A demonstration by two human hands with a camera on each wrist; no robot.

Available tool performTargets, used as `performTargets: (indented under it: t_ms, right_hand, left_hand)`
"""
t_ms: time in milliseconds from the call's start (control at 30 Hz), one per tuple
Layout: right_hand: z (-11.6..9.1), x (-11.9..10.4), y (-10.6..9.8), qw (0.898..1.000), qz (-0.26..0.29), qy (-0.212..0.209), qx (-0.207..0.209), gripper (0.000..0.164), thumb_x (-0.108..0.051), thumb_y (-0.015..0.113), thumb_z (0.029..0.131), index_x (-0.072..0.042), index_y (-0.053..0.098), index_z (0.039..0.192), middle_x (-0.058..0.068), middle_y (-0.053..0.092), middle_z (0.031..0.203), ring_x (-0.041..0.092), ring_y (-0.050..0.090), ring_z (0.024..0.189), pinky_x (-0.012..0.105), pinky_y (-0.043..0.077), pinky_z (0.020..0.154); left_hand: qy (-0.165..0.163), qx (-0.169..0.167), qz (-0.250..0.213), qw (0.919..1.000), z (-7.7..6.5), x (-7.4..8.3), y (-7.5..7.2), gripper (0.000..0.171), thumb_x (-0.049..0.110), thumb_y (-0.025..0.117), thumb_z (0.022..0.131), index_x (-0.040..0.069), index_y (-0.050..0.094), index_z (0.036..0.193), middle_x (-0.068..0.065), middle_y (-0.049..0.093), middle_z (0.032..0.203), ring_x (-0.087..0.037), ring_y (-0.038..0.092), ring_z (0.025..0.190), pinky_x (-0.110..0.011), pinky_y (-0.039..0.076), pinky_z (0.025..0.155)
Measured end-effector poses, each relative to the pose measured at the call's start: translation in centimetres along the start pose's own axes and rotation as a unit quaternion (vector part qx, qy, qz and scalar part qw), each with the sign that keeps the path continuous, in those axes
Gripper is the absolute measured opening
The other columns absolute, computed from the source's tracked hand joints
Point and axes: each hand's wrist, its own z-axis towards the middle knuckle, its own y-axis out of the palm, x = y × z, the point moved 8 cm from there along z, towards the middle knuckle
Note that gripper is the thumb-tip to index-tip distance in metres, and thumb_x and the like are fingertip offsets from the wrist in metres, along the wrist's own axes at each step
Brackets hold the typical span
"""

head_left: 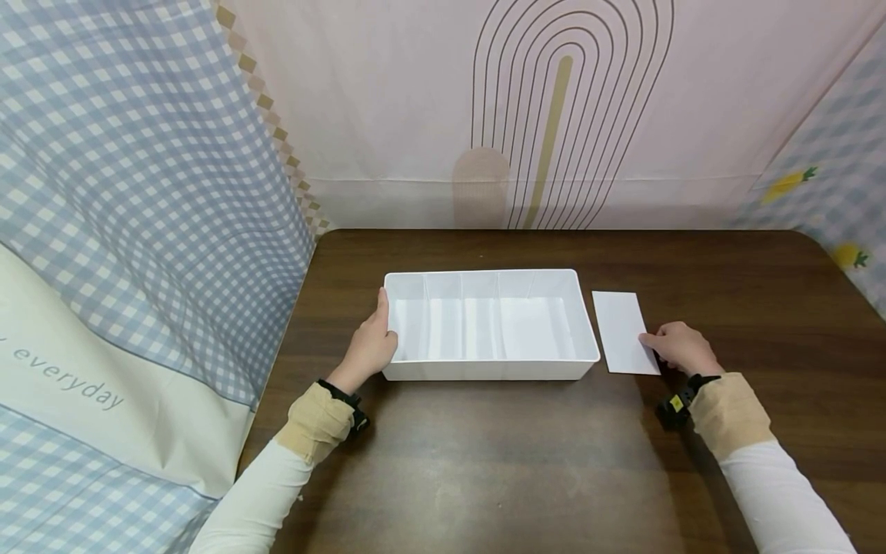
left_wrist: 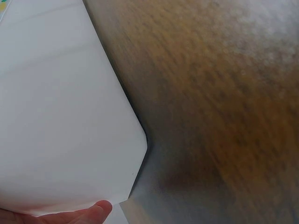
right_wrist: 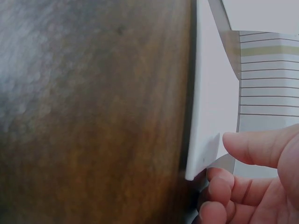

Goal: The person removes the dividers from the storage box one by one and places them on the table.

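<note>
White card [head_left: 625, 332] is pinched by the right hand [head_left: 683, 348]; the left hand [head_left: 370, 345], straight-fingered, touches the tray [head_left: 484, 372].

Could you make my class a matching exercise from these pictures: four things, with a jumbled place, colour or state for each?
Things:
1. Left hand
2. Right hand
3. Table
4. White tray

Descriptions:
A. Dark brown
B. Pinches the white card
C. Stands between the two hands
D. Touches the tray's left end

Pairs: 1-D; 2-B; 3-A; 4-C
</note>
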Motion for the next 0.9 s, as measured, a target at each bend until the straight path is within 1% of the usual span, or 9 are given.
performTargets:
  t_ms: [333,567,900]
  right_hand:
    - [0.1,0.0,-0.1,1.000,0.000,-0.005,0.006,0.046,-0.035,0.045,0.088,0.010,0.055,0.094,0.013,0.055,0.071,0.022,0.049,0.065,0.029,0.039,0.052]
    - [0.1,0.0,-0.2,1.000,0.004,-0.009,0.008,0.045,-0.034,0.044,0.088,0.010,0.055,0.093,0.012,0.054,0.070,0.022,0.048,0.064,0.029,0.039,0.052]
    - [-0.3,-1.4,-1.1,0.999,0.001,-0.035,0.037,0.038,-0.030,0.041,0.089,0.005,0.056,0.087,0.008,0.053,0.067,0.019,0.048,0.061,0.028,0.038,0.051]
  left_hand:
    - [0.000,0.005,0.001,1.0000,0.0,0.1,-0.1,0.072,0.004,0.036,0.083,0.007,-0.006,0.142,-0.019,0.031,0.140,-0.012,0.025,0.039,-0.024,0.027,0.039]
    - [-0.002,0.002,0.001,1.0000,0.0,0.1,0.0,0.074,0.005,0.036,0.083,0.010,-0.009,0.142,-0.019,0.030,0.140,-0.012,0.026,0.039,-0.024,0.027,0.039]
    - [0.001,0.004,-0.002,1.0000,0.0,0.0,0.0,0.073,0.005,0.036,0.083,0.008,-0.006,0.142,-0.019,0.032,0.140,-0.012,0.025,0.039,-0.024,0.027,0.039]
